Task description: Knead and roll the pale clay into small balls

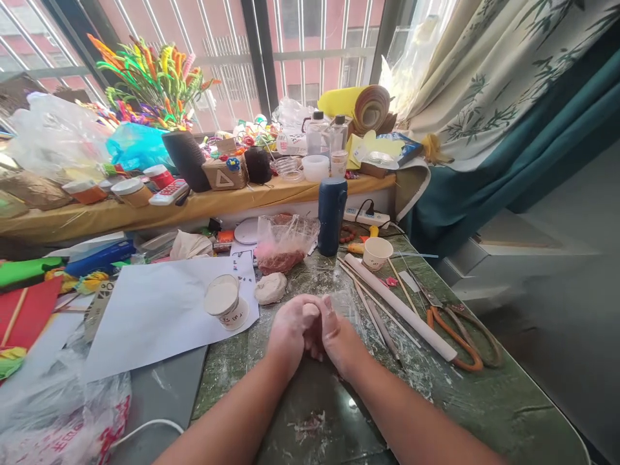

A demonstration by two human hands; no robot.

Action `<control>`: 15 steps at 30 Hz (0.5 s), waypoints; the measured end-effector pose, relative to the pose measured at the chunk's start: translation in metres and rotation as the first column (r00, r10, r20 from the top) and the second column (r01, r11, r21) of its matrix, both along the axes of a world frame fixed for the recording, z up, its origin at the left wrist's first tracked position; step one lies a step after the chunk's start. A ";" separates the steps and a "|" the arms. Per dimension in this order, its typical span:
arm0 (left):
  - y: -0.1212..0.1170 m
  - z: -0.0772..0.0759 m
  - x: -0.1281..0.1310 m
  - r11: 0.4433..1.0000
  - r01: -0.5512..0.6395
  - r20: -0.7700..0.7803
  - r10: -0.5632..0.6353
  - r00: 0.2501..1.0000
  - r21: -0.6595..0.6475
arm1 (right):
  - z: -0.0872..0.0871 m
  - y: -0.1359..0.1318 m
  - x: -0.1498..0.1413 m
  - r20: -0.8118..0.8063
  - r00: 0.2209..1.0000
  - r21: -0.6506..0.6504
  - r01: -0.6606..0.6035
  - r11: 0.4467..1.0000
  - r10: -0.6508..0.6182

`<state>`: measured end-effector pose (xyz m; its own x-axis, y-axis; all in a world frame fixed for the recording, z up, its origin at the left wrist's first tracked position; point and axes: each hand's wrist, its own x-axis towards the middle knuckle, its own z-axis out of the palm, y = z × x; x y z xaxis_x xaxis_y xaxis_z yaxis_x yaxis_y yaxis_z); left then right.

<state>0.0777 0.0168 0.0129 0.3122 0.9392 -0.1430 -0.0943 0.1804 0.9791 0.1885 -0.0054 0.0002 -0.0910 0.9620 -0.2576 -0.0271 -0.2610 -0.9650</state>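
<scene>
My left hand (289,326) and my right hand (340,332) are pressed together over the table, fingers curled around each other and thumbs on top. Both are closed, and whatever lies between the palms is hidden. Pale powder dusts the skin. Just beyond my left hand sits a flattened lump of off-white dough (270,288). Left of it, a paper cup filled with white powder (223,300) stands on a white sheet of paper (159,310). To the right of my right hand lie thin wooden sticks (361,294) and a pale rolling pin (402,309).
Orange-handled scissors (453,329) lie near the table's right edge. Behind the rolling pin stands another paper cup (377,253). A dark blue bottle-shaped object (332,216) stands at the back beside a plastic bag of reddish material (283,248). A crowded window ledge (271,194) runs behind.
</scene>
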 end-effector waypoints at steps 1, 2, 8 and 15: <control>0.000 0.003 0.002 0.996 -0.069 0.090 0.074 0.993 -0.061 | -0.001 -0.001 0.001 0.060 0.998 0.080 -0.027 0.996 0.022; -0.001 0.006 0.004 0.983 -0.155 0.170 0.171 0.970 -0.103 | -0.002 -0.001 0.003 0.118 0.993 0.163 -0.032 0.986 0.013; -0.025 0.025 0.018 0.919 -0.334 0.332 0.388 0.860 -0.210 | -0.007 -0.005 0.009 0.036 0.893 0.455 0.386 0.803 -0.450; -0.041 0.012 0.029 0.935 -0.313 0.359 0.353 0.864 -0.166 | 0.002 -0.001 0.013 0.019 0.989 0.335 0.130 0.933 -0.144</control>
<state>0.1068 -0.0239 0.0251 0.0322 0.9840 -0.1753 -0.5242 0.1660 0.8353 0.2016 -0.0067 0.0018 0.0518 0.9956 0.0778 0.0033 0.0778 -0.9970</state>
